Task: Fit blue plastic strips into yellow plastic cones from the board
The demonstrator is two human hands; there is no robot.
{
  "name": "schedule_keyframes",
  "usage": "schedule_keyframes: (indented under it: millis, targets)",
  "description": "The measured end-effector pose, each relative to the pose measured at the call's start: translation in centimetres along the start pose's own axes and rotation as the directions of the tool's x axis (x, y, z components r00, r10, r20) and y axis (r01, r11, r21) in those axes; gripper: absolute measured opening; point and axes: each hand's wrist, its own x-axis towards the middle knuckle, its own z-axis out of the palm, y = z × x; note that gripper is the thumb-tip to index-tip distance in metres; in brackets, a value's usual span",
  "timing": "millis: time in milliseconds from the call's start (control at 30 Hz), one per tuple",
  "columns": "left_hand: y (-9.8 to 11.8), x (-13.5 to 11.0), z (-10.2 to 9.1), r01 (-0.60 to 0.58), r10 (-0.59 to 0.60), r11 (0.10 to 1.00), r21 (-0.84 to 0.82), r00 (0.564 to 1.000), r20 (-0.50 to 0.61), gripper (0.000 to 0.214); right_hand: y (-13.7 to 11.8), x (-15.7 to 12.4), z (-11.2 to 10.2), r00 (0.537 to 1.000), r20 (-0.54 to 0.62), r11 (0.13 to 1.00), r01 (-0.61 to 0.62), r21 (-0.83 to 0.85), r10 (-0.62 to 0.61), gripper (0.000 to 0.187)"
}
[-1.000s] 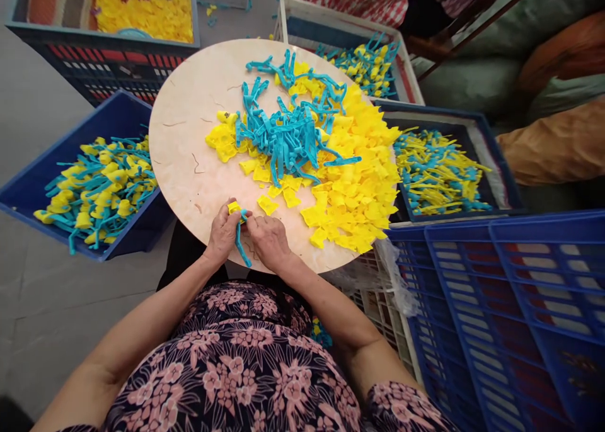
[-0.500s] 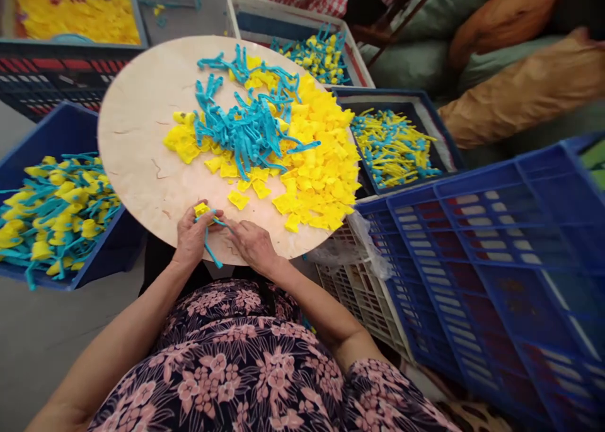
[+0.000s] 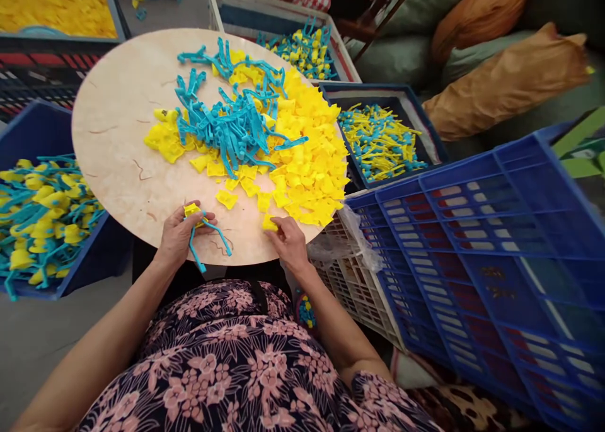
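Since the earlier frame, the right hand [image 3: 289, 243] has moved away from the left hand and out to the yellow pile's lower edge, leaving a wide gap between the two. It is now nearly closed, with its fingers [image 3: 280, 225] pinching a loose yellow piece [image 3: 269, 223] against the round tabletop [image 3: 118, 136] at about 5 o'clock from the tabletop's centre. The wrist is bent, and the forearm rises from the lower edge of the view toward 12 o'clock.

The left hand [image 3: 180, 238] lies at about 7 o'clock, near the tabletop's edge. It is curled and partly closed around a small yellow piece [image 3: 192, 210], which sticks out above the fingers. A blue plastic runner [image 3: 195, 255] joins that piece, with one branch hanging past the tabletop's edge and another reaching toward 4 o'clock. The left forearm slants in from the lower left.

A heap of yellow pieces [image 3: 307, 167] covers the tabletop from about 1 to 4 o'clock. A tangle of blue runners [image 3: 222, 126] lies across its middle, and a smaller yellow clump [image 3: 165, 142] sits at 9 o'clock. Beyond the tabletop, a blue crate [image 3: 47, 130] of joined yellow and blue parts stands at 8 o'clock, a white-rimmed crate [image 3: 222, 10] at 12 o'clock and a dark blue tray [image 3: 378, 89] at 2 o'clock. An empty-looking blue lattice crate [image 3: 472, 262] fills the 4 o'clock side.
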Motion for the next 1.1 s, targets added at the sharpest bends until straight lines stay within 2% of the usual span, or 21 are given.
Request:
schedule_keyframes:
  millis: [67,133,200,300,400,500,600,767,967,1100]
  targets:
    - [0.0,0.0,-0.1,-0.003,0.003,1.000,0.003,1.000,0.008,0.050,-1.6,0.2,1.2,0.995,0.098,0.965,-0.058,0.254,0.034,0.038]
    - [-0.1,0.0,-0.1,-0.006,0.006,1.000,0.002,1.000,0.003,0.050,-2.9,0.6,2.0,0.980,0.185,0.931,-0.137,0.340,0.077,0.043]
    - [-0.1,0.0,-0.1,0.001,-0.001,1.000,-0.001,1.000,0.004,0.049,-3.6,1.0,1.9,0.972,0.198,0.956,-0.173,0.236,0.127,0.043]
    - [-0.2,0.0,-0.1,0.002,-0.002,1.000,-0.007,1.000,0.014,0.048,-3.9,1.5,0.5,0.975,0.156,0.986,-0.154,-0.059,0.161,0.034]
    - [-0.4,0.0,-0.1,-0.013,0.013,1.000,-0.008,1.000,0.017,0.048,-4.2,1.9,-1.1,0.979,0.192,0.963,-0.007,-0.269,0.060,0.038]
    - [-0.7,0.0,-0.2,-0.025,0.025,1.000,-0.003,1.000,0.011,0.050,-4.8,2.5,-1.6,0.942,0.330,0.890,0.196,-0.413,-0.054,0.040]
    - [-0.8,0.1,-0.3,-0.004,0.005,1.000,-0.014,0.999,0.036,0.046,-5.5,3.3,-1.3,0.915,0.403,0.816,0.243,-0.525,-0.013,0.039]
    - [-0.6,-0.1,-0.5,0.019,-0.014,0.995,-0.095,0.998,0.054,0.047,-5.3,4.1,-0.5,0.913,0.400,0.808,0.171,-0.564,0.086,0.040]
    - [-0.3,-0.5,-0.6,0.041,-0.032,0.991,-0.130,0.997,0.069,0.049,-4.3,4.2,-0.6,0.894,0.448,0.836,0.237,-0.495,0.012,0.045]
    - [-0.1,-0.4,-0.6,0.059,-0.046,0.985,-0.161,0.996,0.081,0.046,-4.5,4.4,-0.6,0.919,0.393,0.854,0.179,-0.488,0.032,0.040]
